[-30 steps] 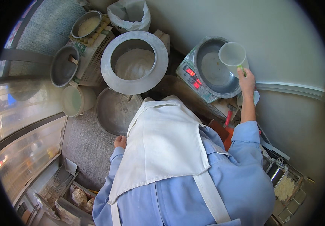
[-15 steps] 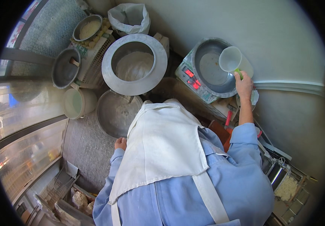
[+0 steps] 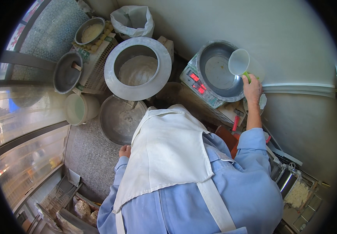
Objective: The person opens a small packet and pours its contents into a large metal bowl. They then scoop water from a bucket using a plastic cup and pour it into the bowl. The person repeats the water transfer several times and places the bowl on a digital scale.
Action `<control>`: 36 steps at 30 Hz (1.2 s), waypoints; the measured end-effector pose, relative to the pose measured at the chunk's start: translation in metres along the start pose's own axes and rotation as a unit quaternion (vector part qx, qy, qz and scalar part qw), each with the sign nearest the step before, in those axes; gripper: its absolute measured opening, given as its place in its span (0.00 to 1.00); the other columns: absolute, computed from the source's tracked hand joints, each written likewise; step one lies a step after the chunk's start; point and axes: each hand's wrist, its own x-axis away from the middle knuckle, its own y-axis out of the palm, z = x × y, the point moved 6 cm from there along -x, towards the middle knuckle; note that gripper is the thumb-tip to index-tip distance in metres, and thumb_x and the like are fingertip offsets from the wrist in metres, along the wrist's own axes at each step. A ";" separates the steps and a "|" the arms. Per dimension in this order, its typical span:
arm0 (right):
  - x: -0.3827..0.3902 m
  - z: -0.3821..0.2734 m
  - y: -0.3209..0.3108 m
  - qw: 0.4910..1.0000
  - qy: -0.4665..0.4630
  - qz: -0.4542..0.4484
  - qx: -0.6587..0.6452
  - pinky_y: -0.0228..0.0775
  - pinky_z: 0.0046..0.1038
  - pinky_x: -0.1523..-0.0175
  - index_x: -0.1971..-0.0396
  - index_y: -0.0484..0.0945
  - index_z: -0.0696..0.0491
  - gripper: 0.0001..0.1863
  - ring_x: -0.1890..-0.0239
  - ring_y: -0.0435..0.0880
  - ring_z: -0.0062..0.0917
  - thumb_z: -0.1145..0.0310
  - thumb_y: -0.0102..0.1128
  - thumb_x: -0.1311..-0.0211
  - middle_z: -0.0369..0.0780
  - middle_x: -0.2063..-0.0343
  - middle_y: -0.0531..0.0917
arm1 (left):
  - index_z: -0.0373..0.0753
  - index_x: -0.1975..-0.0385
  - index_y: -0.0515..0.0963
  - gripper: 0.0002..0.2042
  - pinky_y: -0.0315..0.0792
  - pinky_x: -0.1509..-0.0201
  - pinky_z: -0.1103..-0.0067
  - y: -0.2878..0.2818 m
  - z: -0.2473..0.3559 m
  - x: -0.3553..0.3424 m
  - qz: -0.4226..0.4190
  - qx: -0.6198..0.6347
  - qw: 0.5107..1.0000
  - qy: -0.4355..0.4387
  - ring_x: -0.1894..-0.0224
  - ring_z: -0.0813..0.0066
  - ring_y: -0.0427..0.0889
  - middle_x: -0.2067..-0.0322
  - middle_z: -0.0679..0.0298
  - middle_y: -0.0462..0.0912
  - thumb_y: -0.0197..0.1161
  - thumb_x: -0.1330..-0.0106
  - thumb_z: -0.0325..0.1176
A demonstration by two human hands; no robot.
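My right hand (image 3: pixel 252 90) is closed round the green handle of a translucent plastic measuring jug (image 3: pixel 239 62). The jug is tilted over the right side of a wide grey metal basin (image 3: pixel 200 62). That basin stands on a digital scale (image 3: pixel 190 80) with lit red figures, and only a thin film shows on its bottom. My left hand (image 3: pixel 124 151) is low at my left side, against the apron and just below a shallow metal pan (image 3: pixel 105 130). Its fingers are curled together; what they hold, if anything, is hidden.
A wide-rimmed metal mixing bowl (image 3: pixel 162 72) with pale flour-like powder stands ahead. To its left are a dark bowl (image 3: pixel 61 74), a white bucket (image 3: pixel 92 110) and a bowl of pale food (image 3: pixel 91 34). A bag-lined bin (image 3: pixel 147 25) stands behind. A red-handled tool (image 3: pixel 236 121) lies by the scale.
The jug has tipped slightly and shifted a little to the right over the basin. The view has moved slightly. My left hand stays at my side.
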 end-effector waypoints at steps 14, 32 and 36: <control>-0.001 0.002 0.000 1.000 0.003 0.008 0.028 0.66 0.44 0.61 0.67 0.76 0.51 0.14 0.63 0.76 0.44 0.56 0.56 0.46 0.46 0.70 0.79 | 0.31 0.61 0.75 0.15 0.72 0.63 0.80 0.004 -0.014 -0.018 -0.012 0.049 0.999 0.014 0.68 0.77 0.78 0.68 0.60 0.81 0.59 0.41 0.37; 0.000 0.004 0.000 1.000 0.010 0.004 0.025 0.66 0.45 0.63 0.67 0.77 0.50 0.14 0.64 0.76 0.44 0.55 0.55 0.46 0.45 0.71 0.80 | 0.31 0.62 0.76 0.16 0.72 0.62 0.80 -0.001 -0.015 -0.020 -0.001 -0.016 0.999 0.035 0.67 0.76 0.79 0.69 0.58 0.81 0.59 0.42 0.39; 0.000 0.005 0.000 0.999 0.011 0.004 0.032 0.66 0.46 0.62 0.66 0.76 0.50 0.14 0.63 0.76 0.44 0.55 0.55 0.46 0.45 0.70 0.80 | 0.31 0.62 0.76 0.17 0.72 0.61 0.79 -0.001 -0.019 -0.021 -0.008 0.033 0.999 0.018 0.67 0.75 0.79 0.69 0.57 0.81 0.59 0.43 0.40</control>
